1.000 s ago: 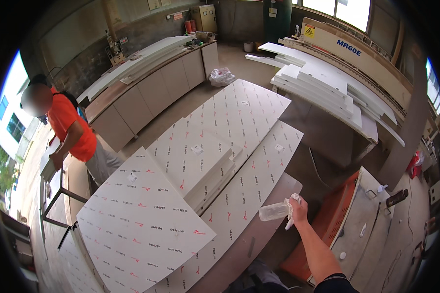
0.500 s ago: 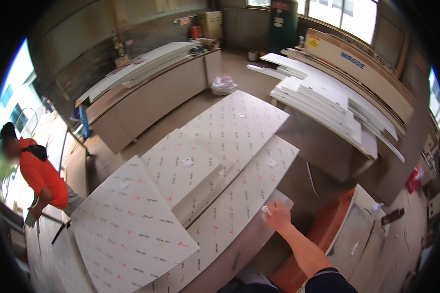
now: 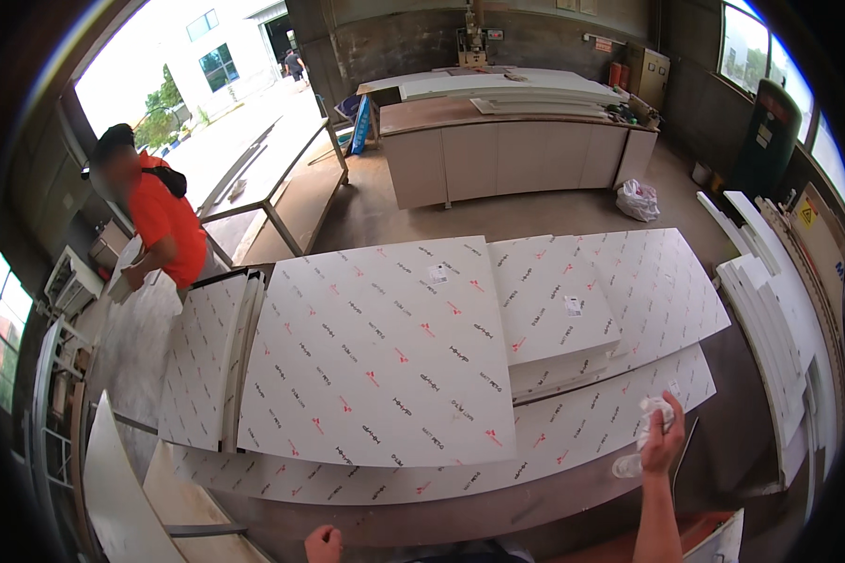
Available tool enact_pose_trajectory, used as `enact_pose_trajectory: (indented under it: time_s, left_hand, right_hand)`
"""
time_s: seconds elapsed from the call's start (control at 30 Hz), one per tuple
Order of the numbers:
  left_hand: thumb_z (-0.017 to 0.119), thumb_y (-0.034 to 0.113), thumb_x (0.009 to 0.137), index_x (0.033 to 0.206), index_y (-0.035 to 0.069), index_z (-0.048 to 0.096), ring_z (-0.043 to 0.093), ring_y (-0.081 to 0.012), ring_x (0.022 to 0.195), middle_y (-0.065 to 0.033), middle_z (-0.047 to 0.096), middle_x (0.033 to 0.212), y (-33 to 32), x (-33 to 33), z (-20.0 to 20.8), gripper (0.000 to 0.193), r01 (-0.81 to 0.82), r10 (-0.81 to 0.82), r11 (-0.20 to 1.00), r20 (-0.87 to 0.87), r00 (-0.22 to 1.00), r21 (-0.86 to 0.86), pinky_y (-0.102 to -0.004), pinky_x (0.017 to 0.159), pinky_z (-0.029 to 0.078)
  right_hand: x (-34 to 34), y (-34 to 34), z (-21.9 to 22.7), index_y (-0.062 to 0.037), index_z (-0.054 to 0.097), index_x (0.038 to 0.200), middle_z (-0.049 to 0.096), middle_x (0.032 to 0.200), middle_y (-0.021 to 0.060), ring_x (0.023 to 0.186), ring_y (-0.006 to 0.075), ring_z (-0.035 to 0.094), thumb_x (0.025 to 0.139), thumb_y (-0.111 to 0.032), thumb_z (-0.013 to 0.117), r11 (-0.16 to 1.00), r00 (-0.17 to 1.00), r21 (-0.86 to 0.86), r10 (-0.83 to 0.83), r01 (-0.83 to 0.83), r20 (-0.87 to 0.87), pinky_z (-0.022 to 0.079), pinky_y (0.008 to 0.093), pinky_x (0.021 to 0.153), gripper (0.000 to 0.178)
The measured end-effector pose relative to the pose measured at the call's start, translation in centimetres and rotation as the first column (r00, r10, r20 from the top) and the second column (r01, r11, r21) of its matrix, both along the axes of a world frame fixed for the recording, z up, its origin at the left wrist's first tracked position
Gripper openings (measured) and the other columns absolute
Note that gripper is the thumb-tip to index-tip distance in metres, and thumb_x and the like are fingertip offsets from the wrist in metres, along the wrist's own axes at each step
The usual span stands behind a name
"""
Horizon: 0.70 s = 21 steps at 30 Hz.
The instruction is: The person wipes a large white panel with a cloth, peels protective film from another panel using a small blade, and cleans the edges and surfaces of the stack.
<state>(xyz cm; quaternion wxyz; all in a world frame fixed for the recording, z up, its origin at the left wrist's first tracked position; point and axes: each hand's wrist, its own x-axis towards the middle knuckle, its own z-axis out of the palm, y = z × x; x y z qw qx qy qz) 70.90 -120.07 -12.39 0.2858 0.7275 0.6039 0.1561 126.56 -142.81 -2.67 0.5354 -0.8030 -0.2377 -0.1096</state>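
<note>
Bench [image 3: 516, 161] nearer centre; left fingers [image 3: 325, 537] newly visible; right fingers [image 3: 657, 424] hold bottle [image 3: 627, 465].

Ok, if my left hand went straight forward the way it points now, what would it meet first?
Probably the near edge of the brownish table. If your left hand is higher, it might pass over toward the long white printed board; depth is unclear here.
</note>
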Motion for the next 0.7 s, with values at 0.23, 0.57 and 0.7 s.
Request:
enact_pose_trajectory:
  time_s: [0.23, 0.57, 0.7]
  left_hand:
    - [0.064, 0.009, 0.076, 0.102, -0.005, 0.060, 0.060, -0.0326, 0.080, -0.0173, 0.062, 0.086, 14.4, 0.6, 3.3, 0.030, -0.092, 0.076, 0.985, 0.116, 0.990, 0.144, -0.0379, 0.075, 0.048]
    - [0.048, 0.042, 0.090, 0.110, -0.002, 0.056, 0.058, -0.0409, 0.089, -0.0222, 0.063, 0.092, 32.0, 2.1, 1.1, 0.049, -0.247, 0.265, 0.961, -0.160, 0.951, 0.124, -0.0455, 0.082, 0.045]
    - [0.042, 0.048, 0.091, 0.100, -0.002, 0.059, 0.059, -0.0427, 0.089, -0.0236, 0.064, 0.093, 33.0, 3.0, -0.4, 0.054, -0.263, 0.270, 0.963, -0.287, 0.919, 0.063, -0.0470, 0.079, 0.045]
  right_hand:
    - [-10.6, 16.9, -4.4, -0.0039, 0.059, 0.101, 0.055, 0.119, 0.0213, 0.116, 0.0412, 0.049, 0.070, -0.012, 0.068, 0.809, 0.830, -0.386, 0.533, -0.443, 0.164, 0.038, 0.0480, 0.099, 0.034]
    - [-3.3, 33.7, -8.4, -0.0029, 0.030, 0.141, 0.024, 0.149, 0.0182, 0.139, 0.0327, 0.020, 0.091, -0.047, 0.040, 0.541, 0.900, -0.818, 0.432, -0.198, 0.068, 0.014, 0.0473, 0.113, 0.068]
    - [1.7, 44.2, -8.8, -0.0017, 0.027, 0.143, 0.022, 0.151, 0.0136, 0.141, 0.0285, 0.017, 0.092, -0.042, 0.040, 0.602, 0.975, -0.795, 0.213, -0.079, 0.064, 0.011, 0.0402, 0.115, 0.066]
